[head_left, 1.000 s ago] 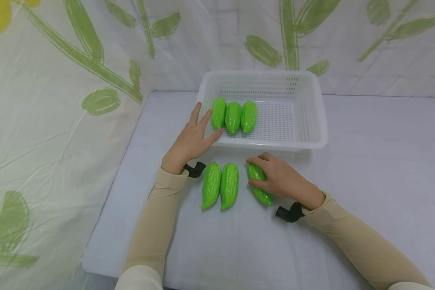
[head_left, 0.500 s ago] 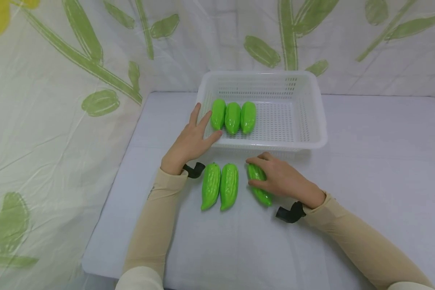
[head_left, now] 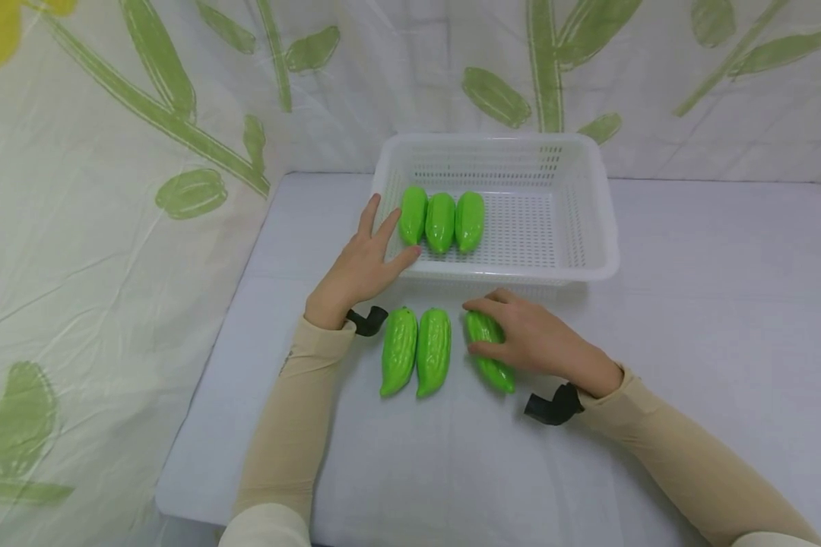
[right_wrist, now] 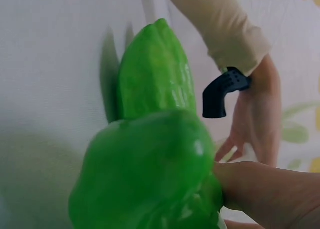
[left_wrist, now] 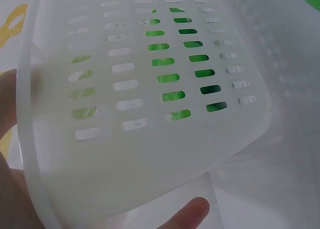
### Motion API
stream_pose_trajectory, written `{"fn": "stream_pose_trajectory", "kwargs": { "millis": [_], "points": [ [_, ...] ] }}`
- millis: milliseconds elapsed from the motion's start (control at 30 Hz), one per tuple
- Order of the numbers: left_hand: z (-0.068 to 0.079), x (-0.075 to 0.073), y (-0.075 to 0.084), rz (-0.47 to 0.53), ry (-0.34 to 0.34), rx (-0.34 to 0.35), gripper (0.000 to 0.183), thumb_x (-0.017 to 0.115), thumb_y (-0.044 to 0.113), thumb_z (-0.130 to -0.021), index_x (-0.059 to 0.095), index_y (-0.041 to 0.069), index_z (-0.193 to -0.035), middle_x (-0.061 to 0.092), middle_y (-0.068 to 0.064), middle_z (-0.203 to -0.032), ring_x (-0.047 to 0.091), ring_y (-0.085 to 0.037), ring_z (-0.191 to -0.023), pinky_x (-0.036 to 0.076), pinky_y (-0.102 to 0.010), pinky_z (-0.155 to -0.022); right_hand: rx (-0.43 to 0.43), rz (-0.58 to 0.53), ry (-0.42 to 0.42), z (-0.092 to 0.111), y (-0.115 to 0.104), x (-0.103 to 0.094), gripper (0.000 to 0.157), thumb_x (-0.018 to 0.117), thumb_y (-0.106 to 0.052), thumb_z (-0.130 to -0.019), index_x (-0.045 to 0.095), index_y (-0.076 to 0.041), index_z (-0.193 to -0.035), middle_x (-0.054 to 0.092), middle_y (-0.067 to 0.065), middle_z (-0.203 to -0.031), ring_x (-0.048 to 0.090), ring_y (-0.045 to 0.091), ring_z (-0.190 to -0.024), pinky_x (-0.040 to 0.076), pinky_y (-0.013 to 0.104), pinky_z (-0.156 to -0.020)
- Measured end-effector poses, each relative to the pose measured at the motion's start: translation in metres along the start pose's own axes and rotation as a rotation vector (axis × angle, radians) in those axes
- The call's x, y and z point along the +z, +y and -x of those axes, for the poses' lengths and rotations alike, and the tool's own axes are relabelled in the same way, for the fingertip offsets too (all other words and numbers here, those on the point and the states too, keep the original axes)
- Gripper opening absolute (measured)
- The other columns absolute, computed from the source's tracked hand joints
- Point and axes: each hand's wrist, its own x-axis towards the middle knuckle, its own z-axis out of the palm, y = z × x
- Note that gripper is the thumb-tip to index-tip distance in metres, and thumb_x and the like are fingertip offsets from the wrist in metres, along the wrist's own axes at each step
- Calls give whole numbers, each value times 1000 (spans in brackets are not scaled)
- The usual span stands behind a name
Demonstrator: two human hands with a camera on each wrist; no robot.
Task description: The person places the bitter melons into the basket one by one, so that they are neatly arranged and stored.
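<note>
My left hand (head_left: 358, 266) holds the white plastic basket (head_left: 581, 272) at its near left corner, with thumb and a finger over the rim; another finger (left_wrist: 192, 211) shows outside the wall. Inside, at the left, lie several side-by-side bitter melons, three of them (head_left: 441, 222) plainly visible. My right hand (head_left: 530, 334) grips a green bitter melon (head_left: 486, 332) on the table, thumb on the near side and fingers at its far end. To its left, two more bitter melons, the left one (head_left: 399, 352) and the right one (head_left: 433, 353), lie close together.
White cloth covers the table (head_left: 698, 304). Behind and to the left hangs a pale sheet (head_left: 397, 91) with green leaf prints. The basket's right part shows its bare slotted floor. A black wrist mount (head_left: 554, 405) sits on my right wrist.
My right hand and the bitter melon in it have shifted very slightly toward me. The left hand, the basket and the other bitter melons have stayed where they were.
</note>
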Motion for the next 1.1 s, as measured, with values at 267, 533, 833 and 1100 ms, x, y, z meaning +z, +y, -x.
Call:
{"fn": "stream_pose_trajectory", "kwargs": {
  "millis": [267, 533, 833, 1100],
  "points": [
    [0, 1, 0, -1, 2, 1, 84, 47, 59, -106, 13, 16, -169, -20, -1, -175, 32, -49, -152, 32, -61, -121, -28, -44, 25, 6, -3, -17, 65, 80, -37, -93, 59, -11, -148, 59, 15, -143, 64, 29, -118, 56, 50, -97],
    [0, 0, 0, 6, 2, 1, 84, 47, 59, -106, 13, 16, -169, -20, -1, -174, 33, -49, -151, 32, -61, -121, -76, -64, 53, 11, -6, -30, 65, 80, -36, -93, 58, -10, -148, 61, 13, -142, 63, 24, -110, 55, 46, -92],
    [1, -1, 2, 8, 5, 4, 84, 48, 58, -106, 14, 14, -169, -19, -2, -175, 35, -49, -150, 33, -61, -121, -85, -104, 61, 16, -8, -40, 64, 79, -36, -94, 57, -13, -150, 61, 8, -138, 60, 8, -82, 55, 31, -73],
    [0, 0, 1, 1, 10, 7, 83, 48, 57, -106, 14, 14, -169, -18, -3, -175, 35, -50, -150, 33, -61, -120, -93, -137, 91, 19, -9, -47, 64, 81, -33, -93, 57, -14, -150, 60, 5, -137, 62, 11, -88, 59, 35, -75]
  ]
}}
